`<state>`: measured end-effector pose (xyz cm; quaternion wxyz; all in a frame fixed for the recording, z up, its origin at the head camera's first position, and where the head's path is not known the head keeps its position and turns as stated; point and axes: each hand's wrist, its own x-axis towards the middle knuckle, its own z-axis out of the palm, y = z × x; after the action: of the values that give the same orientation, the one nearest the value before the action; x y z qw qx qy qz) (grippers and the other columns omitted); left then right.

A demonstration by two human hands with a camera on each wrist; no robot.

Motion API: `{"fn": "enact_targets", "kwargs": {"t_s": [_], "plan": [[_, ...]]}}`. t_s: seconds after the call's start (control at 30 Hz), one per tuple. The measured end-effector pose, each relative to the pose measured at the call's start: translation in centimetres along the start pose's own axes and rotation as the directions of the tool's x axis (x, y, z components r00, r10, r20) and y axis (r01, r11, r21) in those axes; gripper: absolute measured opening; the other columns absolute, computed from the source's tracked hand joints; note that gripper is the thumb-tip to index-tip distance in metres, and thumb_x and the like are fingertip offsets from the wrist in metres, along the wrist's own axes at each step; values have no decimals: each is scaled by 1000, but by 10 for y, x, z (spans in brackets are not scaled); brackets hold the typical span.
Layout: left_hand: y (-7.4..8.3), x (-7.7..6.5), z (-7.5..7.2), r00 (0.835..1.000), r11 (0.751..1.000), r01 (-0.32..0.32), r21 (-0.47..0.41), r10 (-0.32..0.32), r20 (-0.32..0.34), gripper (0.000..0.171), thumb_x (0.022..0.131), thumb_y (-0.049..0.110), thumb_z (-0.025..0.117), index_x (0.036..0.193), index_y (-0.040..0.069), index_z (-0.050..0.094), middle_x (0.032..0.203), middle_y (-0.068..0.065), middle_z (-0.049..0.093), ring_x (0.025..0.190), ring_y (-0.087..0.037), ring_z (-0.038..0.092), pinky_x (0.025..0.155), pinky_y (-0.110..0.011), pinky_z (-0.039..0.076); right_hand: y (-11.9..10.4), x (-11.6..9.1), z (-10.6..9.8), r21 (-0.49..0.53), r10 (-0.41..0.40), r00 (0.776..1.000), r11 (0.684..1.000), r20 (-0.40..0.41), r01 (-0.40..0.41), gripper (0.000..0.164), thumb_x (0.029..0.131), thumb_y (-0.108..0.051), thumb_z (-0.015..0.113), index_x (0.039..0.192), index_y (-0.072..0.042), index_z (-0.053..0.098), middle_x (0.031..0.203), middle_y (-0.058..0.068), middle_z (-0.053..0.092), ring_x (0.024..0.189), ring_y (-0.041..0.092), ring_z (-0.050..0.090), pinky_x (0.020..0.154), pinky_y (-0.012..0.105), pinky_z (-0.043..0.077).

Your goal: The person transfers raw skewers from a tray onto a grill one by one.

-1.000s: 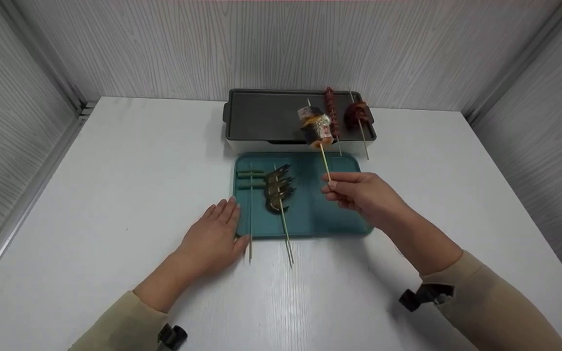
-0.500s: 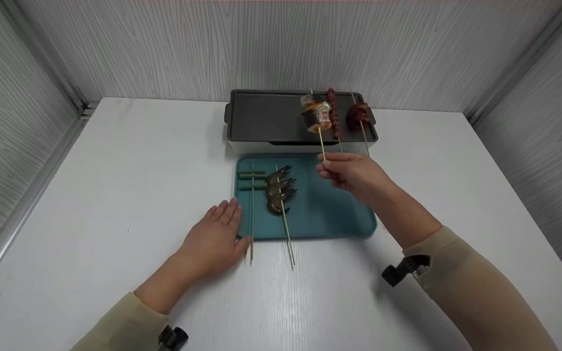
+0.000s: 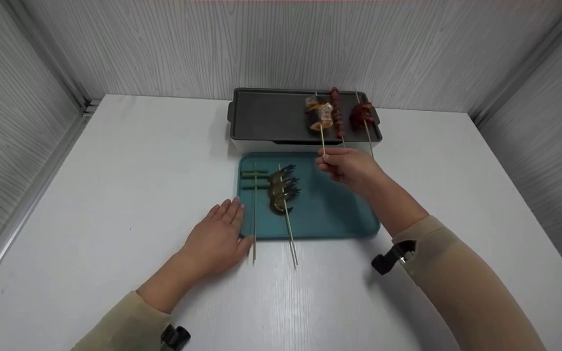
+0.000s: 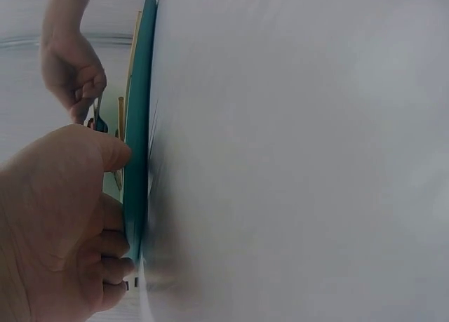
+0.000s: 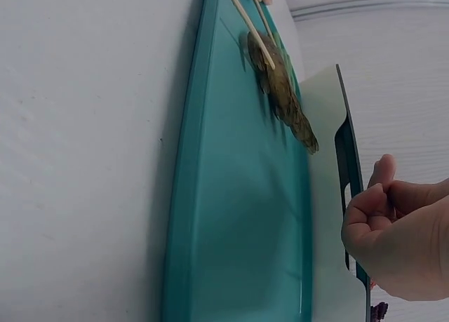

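Note:
My right hand (image 3: 354, 168) pinches the stick of a fish skewer (image 3: 322, 118), whose chunky pieces have silvery, dark-patterned skin and orange flesh. These pieces overlap the right half of the black griddle (image 3: 266, 114) in the head view. In the right wrist view, thumb and fingertips meet in front of the griddle. My left hand (image 3: 215, 241) rests at the left edge of the teal tray (image 3: 332, 217), fingers extended, thumb by its front corner. On that tray lie a prawn skewer (image 3: 281, 192) and a skewer of green stalks (image 3: 255, 185), their sticks jutting over the front rim.
Right of the fish, a thin skewer of red bead-like pieces (image 3: 337, 114) and a dark red skewer (image 3: 360, 116) lie on the griddle, their sticks hanging past its front. The griddle stands directly behind the tray, near the back wall (image 3: 281, 44). Side walls flank the white table (image 3: 139, 161).
My right hand has moved forward, away from me, carrying the fish skewer farther over the griddle and lower. The left hand stays at the tray's edge.

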<state>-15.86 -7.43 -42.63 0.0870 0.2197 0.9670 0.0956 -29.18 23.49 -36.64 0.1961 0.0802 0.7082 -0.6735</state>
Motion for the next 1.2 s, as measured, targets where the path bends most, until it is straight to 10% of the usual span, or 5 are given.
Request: {"fn": "enact_targets", "kwargs": {"t_s": [0.4,1.2], "plan": [[2,-1,-2,1000,1000,-3,-15,3,-6,76,112,43,47,159,-14,32,169,-30,27,158,-45,25,128,-56,20,0,12,0,28,29,1000,999,-3,-29,43,113,-14,52,155,-1,52,105,-1,73,93,8,68,90,30,50],[-2,0,1,1000,1000,4,-16,-4,-3,77,112,44,46,160,-13,30,169,-30,25,158,-45,24,128,-55,20,18,-13,-11,-141,-73,996,988,-56,64,48,114,-22,52,157,1,48,140,20,64,118,23,71,109,41,52]]}}
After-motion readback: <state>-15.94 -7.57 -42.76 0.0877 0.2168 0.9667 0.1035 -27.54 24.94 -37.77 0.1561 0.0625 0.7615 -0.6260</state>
